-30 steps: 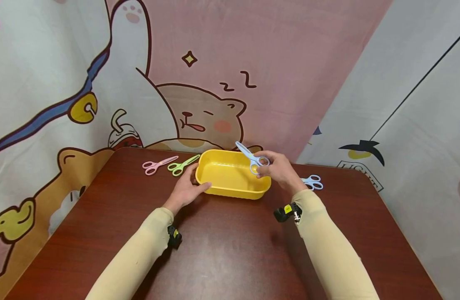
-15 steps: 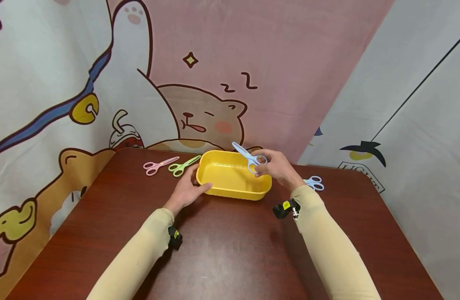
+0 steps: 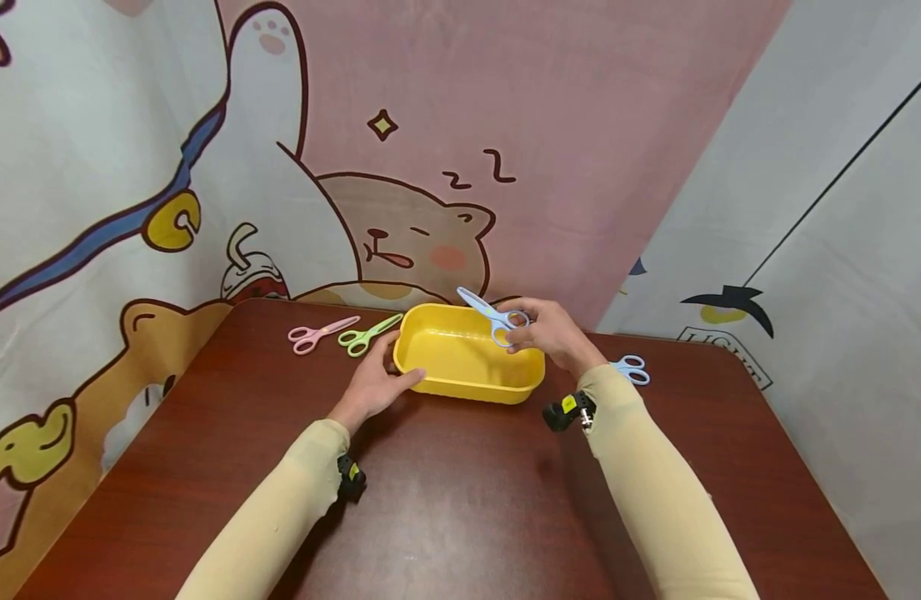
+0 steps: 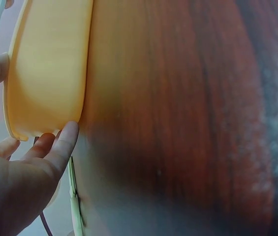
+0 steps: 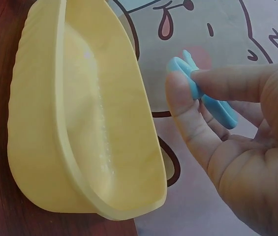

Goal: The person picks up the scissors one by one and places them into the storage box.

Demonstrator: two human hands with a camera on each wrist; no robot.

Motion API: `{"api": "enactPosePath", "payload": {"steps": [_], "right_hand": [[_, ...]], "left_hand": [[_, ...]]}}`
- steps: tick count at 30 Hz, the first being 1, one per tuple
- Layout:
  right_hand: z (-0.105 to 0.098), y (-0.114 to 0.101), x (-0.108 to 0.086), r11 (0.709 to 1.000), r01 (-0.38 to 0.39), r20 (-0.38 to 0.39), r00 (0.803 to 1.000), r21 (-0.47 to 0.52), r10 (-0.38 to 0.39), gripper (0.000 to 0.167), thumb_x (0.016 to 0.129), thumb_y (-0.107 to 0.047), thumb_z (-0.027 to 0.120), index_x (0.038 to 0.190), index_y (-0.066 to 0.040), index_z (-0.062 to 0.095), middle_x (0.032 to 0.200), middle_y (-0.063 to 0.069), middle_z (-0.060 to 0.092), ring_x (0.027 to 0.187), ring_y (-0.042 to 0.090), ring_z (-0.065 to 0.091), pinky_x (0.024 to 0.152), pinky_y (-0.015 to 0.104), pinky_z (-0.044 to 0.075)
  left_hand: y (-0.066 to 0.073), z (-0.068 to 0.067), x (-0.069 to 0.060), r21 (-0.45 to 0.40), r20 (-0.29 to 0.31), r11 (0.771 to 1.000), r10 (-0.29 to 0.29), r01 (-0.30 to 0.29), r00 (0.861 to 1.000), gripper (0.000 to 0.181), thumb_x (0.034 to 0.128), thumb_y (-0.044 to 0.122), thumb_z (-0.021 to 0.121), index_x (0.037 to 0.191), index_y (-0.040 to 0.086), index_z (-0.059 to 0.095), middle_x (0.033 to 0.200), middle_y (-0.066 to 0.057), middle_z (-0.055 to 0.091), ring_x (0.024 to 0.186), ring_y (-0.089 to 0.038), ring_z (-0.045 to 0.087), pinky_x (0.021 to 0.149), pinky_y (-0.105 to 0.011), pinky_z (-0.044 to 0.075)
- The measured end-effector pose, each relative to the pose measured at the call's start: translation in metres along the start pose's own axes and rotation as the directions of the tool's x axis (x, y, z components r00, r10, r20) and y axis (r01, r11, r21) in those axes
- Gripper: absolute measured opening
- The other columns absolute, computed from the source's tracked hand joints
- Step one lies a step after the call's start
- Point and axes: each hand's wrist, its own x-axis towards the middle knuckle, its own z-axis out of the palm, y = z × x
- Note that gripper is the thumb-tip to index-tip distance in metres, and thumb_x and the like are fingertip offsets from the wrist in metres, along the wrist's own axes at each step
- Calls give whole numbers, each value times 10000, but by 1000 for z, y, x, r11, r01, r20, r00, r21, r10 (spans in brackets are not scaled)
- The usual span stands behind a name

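Note:
A yellow plastic basin (image 3: 460,387) stands on the table in the head view. At its left end is my left hand (image 3: 373,383), holding it with the thumb on the near side and the fingers round the end wall. The left wrist view shows the fingertips (image 4: 69,132) against the basin's wall. Over the basin's right part, my right hand (image 3: 546,329) pinches a pair of blue scissors (image 3: 481,307) by the handle loops, blades pointing up and left. In the right wrist view a blue loop (image 5: 220,112) shows between thumb and fingers, above the rim.
Pink scissors (image 3: 321,333) and green scissors (image 3: 367,335) lie left of the basin. Another pair of blue scissors (image 3: 633,369) lies to the right, partly hidden by the right wrist. A cartoon-print curtain (image 3: 580,150) hangs behind the brown table (image 3: 445,517).
My right hand has shifted slightly left with the blue scissors, farther over the basin. The left hand keeps its hold, and the basin has hardly moved.

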Motion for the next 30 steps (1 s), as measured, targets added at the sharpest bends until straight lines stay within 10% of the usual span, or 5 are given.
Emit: {"api": "enactPosePath", "payload": {"steps": [30], "right_hand": [[5, 0, 19, 1000, -8, 93, 996, 18, 7, 498, 901, 115, 660, 1377, -25, 622, 1131, 164, 516, 921, 279, 631, 929, 541, 564]], "left_hand": [[-3, -1, 1, -15, 2, 1000, 25, -25, 1000, 892, 884, 300, 840, 1597, 169, 319, 1523, -155, 492, 1252, -321, 600, 1031, -468, 504]]}}
